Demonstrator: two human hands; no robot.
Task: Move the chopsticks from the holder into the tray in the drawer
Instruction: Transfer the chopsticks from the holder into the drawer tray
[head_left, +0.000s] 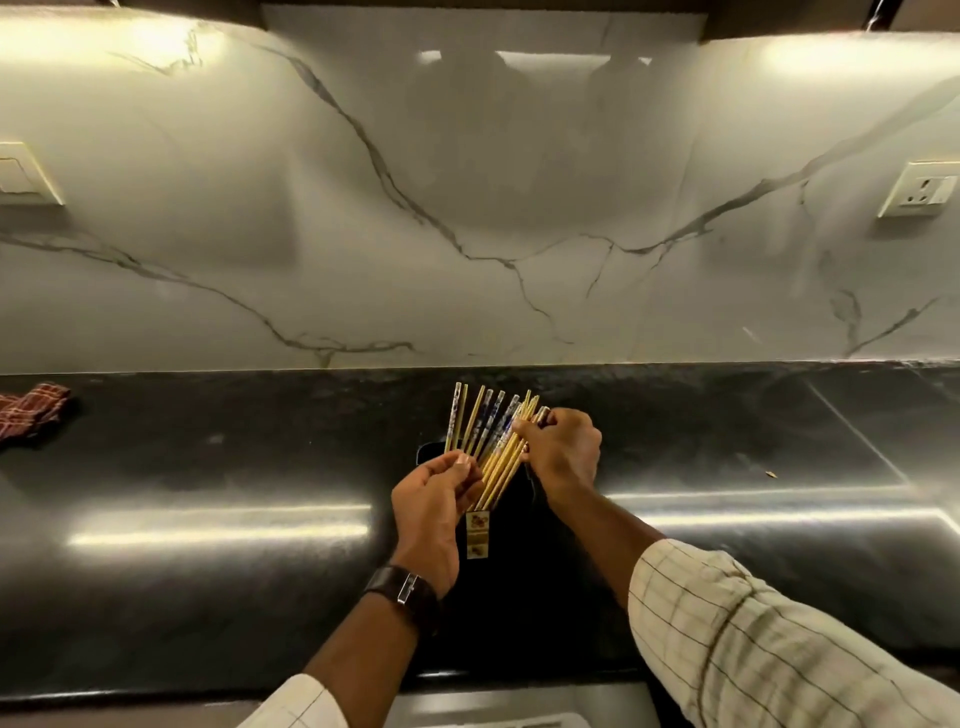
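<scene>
Several wooden chopsticks, some with blue-patterned tops, fan up out of a black holder that stands on the dark countertop and carries a small gold label. My left hand pinches the lower part of the left chopsticks. My right hand grips the upper ends of the right-hand bunch. The holder's rim is mostly hidden behind both hands. The drawer front shows only as a pale strip at the bottom edge; no tray can be made out.
The glossy black countertop runs left and right under a white marble backsplash. A red checked cloth lies at the far left. Wall sockets sit at left and right. A small crumb lies right of the holder.
</scene>
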